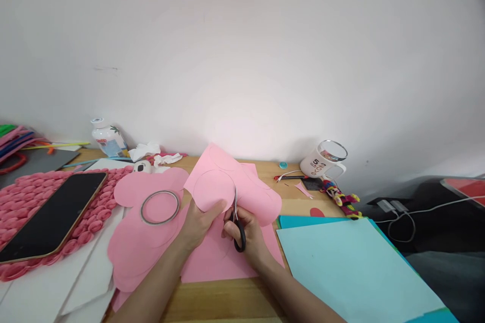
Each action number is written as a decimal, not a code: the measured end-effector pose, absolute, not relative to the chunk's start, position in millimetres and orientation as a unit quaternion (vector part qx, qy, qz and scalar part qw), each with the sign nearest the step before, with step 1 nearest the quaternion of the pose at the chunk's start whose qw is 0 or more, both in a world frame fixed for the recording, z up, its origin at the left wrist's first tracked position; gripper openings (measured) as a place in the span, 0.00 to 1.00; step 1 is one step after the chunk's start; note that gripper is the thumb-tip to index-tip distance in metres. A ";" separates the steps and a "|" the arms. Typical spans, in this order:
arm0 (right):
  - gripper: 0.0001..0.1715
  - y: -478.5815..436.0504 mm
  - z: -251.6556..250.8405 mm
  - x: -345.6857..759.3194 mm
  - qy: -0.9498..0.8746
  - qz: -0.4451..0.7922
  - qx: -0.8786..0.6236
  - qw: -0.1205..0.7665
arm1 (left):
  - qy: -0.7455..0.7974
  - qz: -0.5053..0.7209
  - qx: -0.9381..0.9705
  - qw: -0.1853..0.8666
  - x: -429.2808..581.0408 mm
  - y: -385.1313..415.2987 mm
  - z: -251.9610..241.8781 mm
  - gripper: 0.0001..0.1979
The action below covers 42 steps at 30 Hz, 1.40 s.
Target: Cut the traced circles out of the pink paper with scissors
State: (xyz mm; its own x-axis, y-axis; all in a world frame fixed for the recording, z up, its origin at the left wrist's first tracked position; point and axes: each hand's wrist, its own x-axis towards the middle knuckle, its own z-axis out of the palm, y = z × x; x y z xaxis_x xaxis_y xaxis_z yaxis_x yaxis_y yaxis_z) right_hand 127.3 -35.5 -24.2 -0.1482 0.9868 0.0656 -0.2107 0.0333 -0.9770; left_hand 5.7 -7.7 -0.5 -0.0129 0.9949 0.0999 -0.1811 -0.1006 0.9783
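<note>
My left hand (199, 222) grips the lower left edge of a pink paper sheet (250, 176), thumb on top, close to a circle drawn on it. The sheet is lifted off the table and curls over on its right side. In my right hand (248, 234) is a pair of scissors (238, 229) with black handles, blades pointing up along the right of the drawn circle. Beneath both hands lies another pink sheet (227, 270). A rounded pink paper shape (132, 247) rests to the left, with a grey ring (159, 207) on top.
At left a phone (56, 212) lies on a pink knitted mat (22, 212), with a white bottle (109, 137) behind. Light blue sheets (352, 267) cover the right side. A white mug (322, 159) and a small colourful doll (341, 199) stand near the wall.
</note>
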 end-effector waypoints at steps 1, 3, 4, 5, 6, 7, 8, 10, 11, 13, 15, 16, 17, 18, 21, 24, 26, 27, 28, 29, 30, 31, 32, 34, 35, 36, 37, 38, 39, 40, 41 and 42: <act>0.09 -35.4 -24.6 127.3 -0.494 0.575 -0.392 0.521 | 0.428 0.557 0.480 0.525 5.4 -7.6 -1.1 0.06; 0.09 -35.3 -25.2 127.2 -0.492 0.576 -0.393 0.521 | 0.426 0.541 0.483 0.541 4.9 -7.2 -2.1 0.09; 0.09 -35.3 -25.5 127.1 -0.490 0.578 -0.393 0.521 | 0.425 0.540 0.480 0.545 4.7 -7.0 -2.4 0.10; 0.09 -35.4 -25.8 127.0 -0.489 0.578 -0.393 0.521 | 0.424 0.542 0.477 0.547 4.7 -6.8 -2.6 0.11; 0.09 -35.7 -26.1 126.8 -0.489 0.577 -0.393 0.522 | 0.423 0.545 0.473 0.548 4.8 -6.6 -2.5 0.12; 0.09 -36.1 -26.5 126.4 -0.490 0.574 -0.394 0.524 | 0.422 0.551 0.467 0.548 5.0 -6.5 -2.3 0.13; 0.09 -36.8 -26.8 126.0 -0.491 0.568 -0.396 0.529 | 0.421 0.558 0.460 0.548 5.3 -6.5 -1.9 0.14; 0.10 -38.3 -27.5 124.7 -0.496 0.544 -0.399 0.546 | 0.410 0.569 0.445 0.556 5.8 -6.5 -0.8 0.16; 0.11 -39.1 -27.7 124.0 -0.500 0.530 -0.399 0.556 | 0.399 0.571 0.438 0.568 6.0 -6.5 -0.3 0.16; 0.12 -40.2 -28.3 122.7 -0.502 0.512 -0.399 0.572 | 0.371 0.567 0.430 0.597 6.4 -6.3 0.7 0.15; 0.11 -40.0 -29.3 121.9 -0.497 0.516 -0.401 0.571 | 0.352 0.568 0.423 0.612 7.1 -5.5 1.5 0.12; 0.10 -39.5 -30.1 121.6 -0.491 0.526 -0.402 0.566 | 0.349 0.573 0.418 0.613 7.6 -4.8 1.7 0.11; 0.10 -38.8 -31.0 121.5 -0.486 0.538 -0.401 0.560 | 0.351 0.576 0.414 0.611 8.2 -4.1 1.7 0.11; 0.09 -38.0 -32.1 121.3 -0.482 0.549 -0.398 0.554 | 0.357 0.578 0.412 0.607 8.8 -3.4 1.5 0.11; 0.10 -36.3 -35.3 120.6 -0.475 0.571 -0.387 0.546 | 0.401 0.576 0.426 0.571 10.6 -1.9 -0.7 0.13; 0.11 -35.5 -36.1 120.3 -0.476 0.578 -0.385 0.540 | 0.445 0.570 0.448 0.526 11.1 -2.0 -4.4 0.14; 0.11 -34.8 -35.0 121.3 -0.477 0.582 -0.387 0.534 | 0.447 0.562 0.454 0.528 10.6 -2.5 -6.4 0.14; 0.11 -34.4 -34.2 122.2 -0.477 0.584 -0.388 0.531 | 0.446 0.556 0.460 0.530 10.2 -2.7 -7.1 0.13; 0.11 -33.9 -33.2 123.3 -0.477 0.584 -0.387 0.530 | 0.444 0.552 0.468 0.528 9.8 -2.8 -7.4 0.12; 0.12 -33.4 -32.1 124.5 -0.479 0.584 -0.385 0.530 | 0.441 0.551 0.478 0.523 9.4 -2.9 -7.3 0.11; 0.14 -33.0 -31.1 125.7 -0.482 0.582 -0.381 0.532 | 0.437 0.550 0.489 0.517 9.1 -3.0 -6.9 0.10; 0.15 -32.7 -30.0 126.8 -0.487 0.579 -0.375 0.536 | 0.433 0.552 0.497 0.511 8.9 -3.1 -6.0 0.10; 0.16 -32.5 -29.0 127.7 -0.490 0.578 -0.368 0.538 | 0.429 0.554 0.502 0.506 8.9 -3.3 -4.9 0.10; 0.16 -32.5 -27.0 128.7 -0.494 0.580 -0.357 0.541 | 0.430 0.557 0.509 0.495 9.2 -4.2 -1.7 0.13; 0.16 -32.7 -26.1 128.9 -0.495 0.582 -0.352 0.541 | 0.435 0.557 0.512 0.488 9.5 -4.8 0.1 0.14; 0.16 -33.0 -25.2 128.9 -0.497 0.583 -0.349 0.540 | 0.442 0.556 0.515 0.480 9.8 -5.6 1.8 0.14; 0.16 -33.2 -24.3 128.9 -0.499 0.581 -0.349 0.540 | 0.448 0.554 0.518 0.473 10.2 -6.4 3.2 0.14; 0.16 -33.5 -23.6 128.9 -0.502 0.578 -0.350 0.540 | 0.455 0.550 0.521 0.468 10.5 -7.1 4.3 0.13; 0.15 -33.7 -22.9 128.9 -0.505 0.575 -0.352 0.539 | 0.461 0.545 0.525 0.464 10.7 -7.7 4.9 0.12; 0.15 -33.8 -22.4 129.1 -0.507 0.571 -0.355 0.539 | 0.467 0.541 0.528 0.459 10.9 -8.2 5.1 0.10; 0.15 -33.9 -22.0 129.4 -0.508 0.569 -0.357 0.539 | 0.471 0.537 0.529 0.457 11.0 -8.5 4.9 0.09; 0.15 -34.0 -21.7 129.7 -0.509 0.568 -0.359 0.538 | 0.473 0.537 0.529 0.457 11.0 -8.6 4.4 0.08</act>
State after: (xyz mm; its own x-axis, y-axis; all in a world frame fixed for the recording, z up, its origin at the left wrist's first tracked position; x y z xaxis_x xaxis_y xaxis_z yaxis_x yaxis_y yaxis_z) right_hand 129.7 -34.0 -21.7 -0.1622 0.9768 0.1397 -0.2457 0.0972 -0.9645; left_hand 11.0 -8.6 4.4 -0.0228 0.9905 0.1359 0.0102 -0.1357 0.9907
